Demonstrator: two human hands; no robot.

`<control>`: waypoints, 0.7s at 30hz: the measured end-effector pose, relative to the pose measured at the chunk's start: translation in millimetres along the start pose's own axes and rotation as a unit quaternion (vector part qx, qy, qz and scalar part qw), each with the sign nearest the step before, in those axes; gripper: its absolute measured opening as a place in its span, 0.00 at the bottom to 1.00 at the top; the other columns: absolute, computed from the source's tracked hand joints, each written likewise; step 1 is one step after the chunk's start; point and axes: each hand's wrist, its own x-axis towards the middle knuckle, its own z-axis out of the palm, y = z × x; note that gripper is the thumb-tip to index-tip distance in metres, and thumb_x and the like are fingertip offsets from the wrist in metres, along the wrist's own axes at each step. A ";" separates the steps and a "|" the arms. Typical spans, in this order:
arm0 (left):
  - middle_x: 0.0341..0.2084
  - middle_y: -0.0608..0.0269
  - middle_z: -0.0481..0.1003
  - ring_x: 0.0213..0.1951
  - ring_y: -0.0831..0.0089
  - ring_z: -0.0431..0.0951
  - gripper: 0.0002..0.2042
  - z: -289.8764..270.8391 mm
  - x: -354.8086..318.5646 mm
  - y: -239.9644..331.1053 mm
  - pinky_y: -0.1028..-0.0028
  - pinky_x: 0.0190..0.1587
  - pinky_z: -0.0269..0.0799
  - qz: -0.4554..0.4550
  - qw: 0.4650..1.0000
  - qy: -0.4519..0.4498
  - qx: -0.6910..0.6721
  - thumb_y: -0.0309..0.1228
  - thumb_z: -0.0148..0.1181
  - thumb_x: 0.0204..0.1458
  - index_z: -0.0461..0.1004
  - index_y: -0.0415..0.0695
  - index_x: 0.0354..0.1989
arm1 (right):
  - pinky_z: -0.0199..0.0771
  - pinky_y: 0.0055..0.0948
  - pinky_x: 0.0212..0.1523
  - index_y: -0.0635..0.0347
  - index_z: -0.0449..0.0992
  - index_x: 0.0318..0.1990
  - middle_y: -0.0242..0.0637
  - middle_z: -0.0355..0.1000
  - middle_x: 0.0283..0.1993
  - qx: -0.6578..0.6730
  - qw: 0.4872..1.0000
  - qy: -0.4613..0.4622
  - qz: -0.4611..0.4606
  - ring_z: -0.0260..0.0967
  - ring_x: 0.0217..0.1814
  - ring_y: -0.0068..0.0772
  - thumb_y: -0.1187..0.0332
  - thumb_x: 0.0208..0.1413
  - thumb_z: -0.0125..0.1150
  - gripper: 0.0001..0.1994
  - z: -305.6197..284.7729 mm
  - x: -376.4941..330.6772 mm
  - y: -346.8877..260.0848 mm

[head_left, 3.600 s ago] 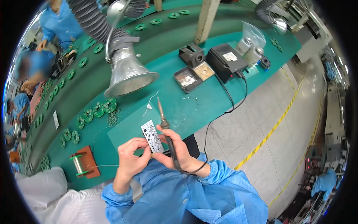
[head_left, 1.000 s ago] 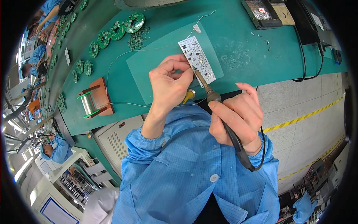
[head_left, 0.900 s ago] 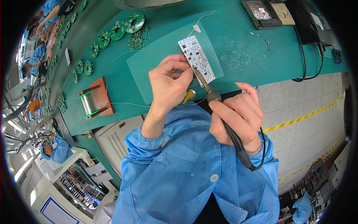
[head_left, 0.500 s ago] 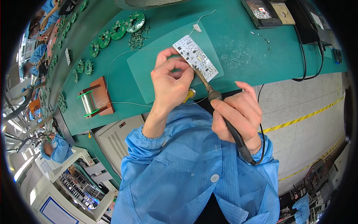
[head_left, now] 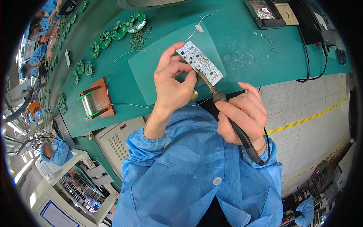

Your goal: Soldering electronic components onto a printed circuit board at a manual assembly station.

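A white circuit board (head_left: 201, 63) with small dark parts is tilted over a translucent mat (head_left: 145, 77). My left hand (head_left: 173, 77) is closed on the board's left edge, index finger along its upper corner, thumb and other fingers near its lower left side. In my right hand (head_left: 244, 117) is a soldering iron (head_left: 242, 139), gripped by its dark handle. Its tip meets the board's lower left edge, close to my left fingertips; exact contact is too small to tell. Thin solder wire (head_left: 130, 104) runs from a spool (head_left: 89, 105) toward my left hand and passes behind it.
Round green circuit boards (head_left: 119, 30) and a heap of small parts (head_left: 140, 39) lie at the back left. A black tray (head_left: 264, 14) and a black box with a cable (head_left: 315, 22) stand at the back right. Co-workers in blue sit at far left.
The board has shifted slightly down and right. My left thumb has drawn back a little from it, and my right hand with the iron has moved slightly right.
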 end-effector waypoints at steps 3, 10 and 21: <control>0.49 0.46 0.68 0.39 0.68 0.77 0.03 0.5 -0.3 0.0 0.75 0.36 0.77 0.006 1.000 0.007 0.013 0.15 0.56 0.37 0.75 0.34 0.21 | 0.72 0.39 0.42 0.58 0.78 0.26 0.29 0.65 0.19 -0.015 1.000 -0.001 -0.004 0.64 0.21 0.28 0.77 0.28 0.60 0.11 1.7 0.3 -2.1; 0.45 0.48 0.72 0.36 0.68 0.78 0.02 5.6 -4.4 -5.9 0.73 0.36 0.76 -0.013 1.000 0.024 -0.014 0.17 0.57 0.37 0.75 0.34 0.21 | 0.72 0.40 0.43 0.59 0.78 0.28 0.31 0.66 0.20 -0.017 1.000 0.009 -0.003 0.66 0.23 0.30 0.75 0.31 0.62 0.10 -1.2 -2.2 -1.0; 0.38 0.54 0.72 0.29 0.62 0.75 0.03 -31.5 35.9 51.8 0.69 0.32 0.72 0.077 0.965 -0.135 0.212 0.19 0.58 0.38 0.71 0.38 0.21 | 0.70 0.46 0.47 0.69 0.73 0.43 0.49 0.70 0.34 0.013 0.993 0.120 0.010 0.70 0.33 0.42 0.62 0.52 0.61 0.18 -19.2 -22.2 29.5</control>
